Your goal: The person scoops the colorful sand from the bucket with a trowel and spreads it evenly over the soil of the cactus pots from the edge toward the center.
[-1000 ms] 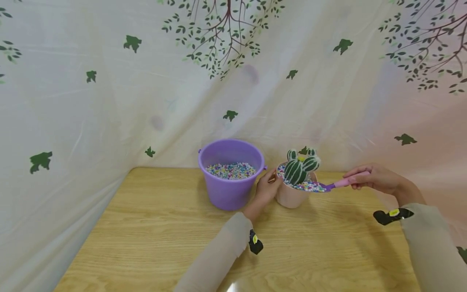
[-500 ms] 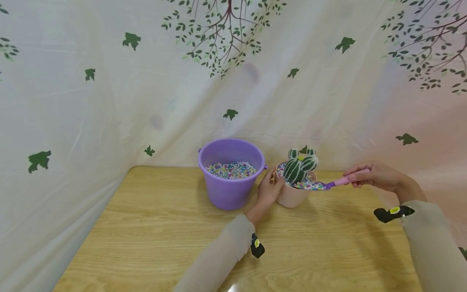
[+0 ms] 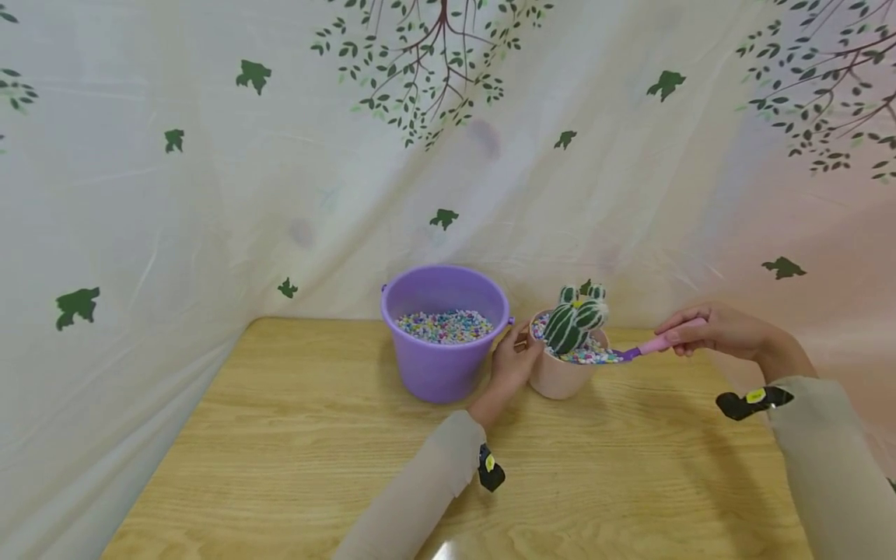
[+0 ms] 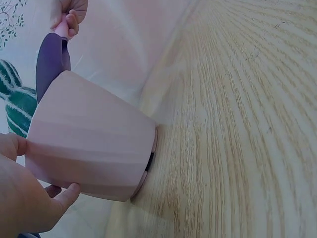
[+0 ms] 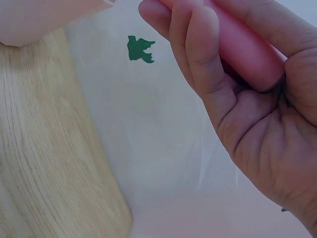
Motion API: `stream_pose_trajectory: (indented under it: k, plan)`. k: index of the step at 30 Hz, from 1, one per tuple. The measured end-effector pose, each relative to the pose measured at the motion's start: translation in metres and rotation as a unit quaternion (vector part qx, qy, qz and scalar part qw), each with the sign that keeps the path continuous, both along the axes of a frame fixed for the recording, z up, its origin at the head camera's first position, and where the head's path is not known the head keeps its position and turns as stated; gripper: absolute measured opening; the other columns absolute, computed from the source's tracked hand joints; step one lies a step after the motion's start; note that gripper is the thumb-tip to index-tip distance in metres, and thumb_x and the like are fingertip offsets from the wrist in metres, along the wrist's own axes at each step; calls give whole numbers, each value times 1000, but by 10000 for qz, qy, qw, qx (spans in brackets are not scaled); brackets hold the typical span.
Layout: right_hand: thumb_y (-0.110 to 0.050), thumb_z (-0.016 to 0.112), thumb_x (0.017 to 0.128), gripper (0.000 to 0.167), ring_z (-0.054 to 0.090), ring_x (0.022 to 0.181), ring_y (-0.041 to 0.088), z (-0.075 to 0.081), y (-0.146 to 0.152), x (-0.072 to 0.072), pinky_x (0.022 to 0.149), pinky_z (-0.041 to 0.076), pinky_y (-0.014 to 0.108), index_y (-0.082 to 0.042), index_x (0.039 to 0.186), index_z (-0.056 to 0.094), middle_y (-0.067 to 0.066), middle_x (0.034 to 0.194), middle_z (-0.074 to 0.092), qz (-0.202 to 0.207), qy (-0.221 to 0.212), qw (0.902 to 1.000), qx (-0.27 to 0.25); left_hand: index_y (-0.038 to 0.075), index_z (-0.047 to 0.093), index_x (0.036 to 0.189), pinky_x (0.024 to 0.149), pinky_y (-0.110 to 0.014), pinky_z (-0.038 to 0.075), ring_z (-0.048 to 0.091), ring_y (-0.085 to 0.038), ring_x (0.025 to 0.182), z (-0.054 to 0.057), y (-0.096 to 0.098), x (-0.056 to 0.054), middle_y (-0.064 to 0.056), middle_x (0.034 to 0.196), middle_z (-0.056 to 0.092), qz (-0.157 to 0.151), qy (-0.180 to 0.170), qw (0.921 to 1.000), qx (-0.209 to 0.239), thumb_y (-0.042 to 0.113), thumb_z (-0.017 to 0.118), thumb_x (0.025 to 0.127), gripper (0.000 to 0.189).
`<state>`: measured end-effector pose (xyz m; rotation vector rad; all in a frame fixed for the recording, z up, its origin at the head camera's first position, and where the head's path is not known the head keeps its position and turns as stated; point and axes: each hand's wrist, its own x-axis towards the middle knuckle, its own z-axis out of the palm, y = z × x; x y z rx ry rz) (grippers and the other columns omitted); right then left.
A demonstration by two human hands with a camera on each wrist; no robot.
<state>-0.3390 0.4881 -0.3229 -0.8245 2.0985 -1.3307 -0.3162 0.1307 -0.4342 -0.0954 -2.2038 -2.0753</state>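
Note:
A pale pink flower pot point(image 3: 558, 379) stands on the table with a striped green toy cactus point(image 3: 565, 330) leaning in it among colourful beads. My left hand point(image 3: 514, 364) holds the pot's left side; the left wrist view shows thumb and fingertip against its wall point(image 4: 94, 134). The right hand point(image 3: 728, 334) grips the pink handle point(image 5: 252, 44) of a small trowel. Its purple blade point(image 4: 49, 62) rests at the pot's rim, loaded with beads point(image 3: 593, 355), its tip beside the cactus. The pot's far side is partly hidden.
Left of the pot stands a purple bucket point(image 3: 441, 369), partly filled with coloured beads point(image 3: 448, 327). The wooden table point(image 3: 294, 435) ends at the back against a pale curtain point(image 3: 350, 194) printed with leaves and birds.
The right hand and trowel have shifted slightly up and left, the blade further over the pot. The cactus leans a little more to the left. The left hand stays on the pot.

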Motion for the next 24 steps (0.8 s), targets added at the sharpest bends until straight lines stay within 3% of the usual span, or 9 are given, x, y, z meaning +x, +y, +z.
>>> stream_pose_trajectory:
  k: [4, 10, 24]
  plan:
    - [8, 43, 103, 31, 71, 83, 8, 2, -1, -3, 71, 63, 24, 4, 123, 67, 0, 100, 77, -40, 0, 9999, 103, 13, 61, 141, 102, -31, 57, 68, -28, 116, -1, -2, 1, -14, 127, 70, -85, -37, 9999, 88, 21, 68, 90, 52]
    - [8, 43, 103, 30, 72, 84, 9, 5, -4, -4, 71, 62, 24, 8, 124, 64, 1, 102, 78, 21, 24, 9999, 138, 15, 58, 143, 100, -32, 58, 67, -33, 117, -5, -5, 2, -18, 127, 67, -291, 11, 9996, 64, 21, 74, 88, 58]
    - [7, 42, 104, 29, 71, 86, 10, 7, -6, -4, 74, 62, 25, 11, 125, 60, 1, 105, 77, 29, -8, 9996, 273, 13, 57, 145, 102, -31, 57, 67, -30, 119, -6, -8, -1, -18, 130, 67, -470, 107, 9985, 259, 19, 74, 89, 58]
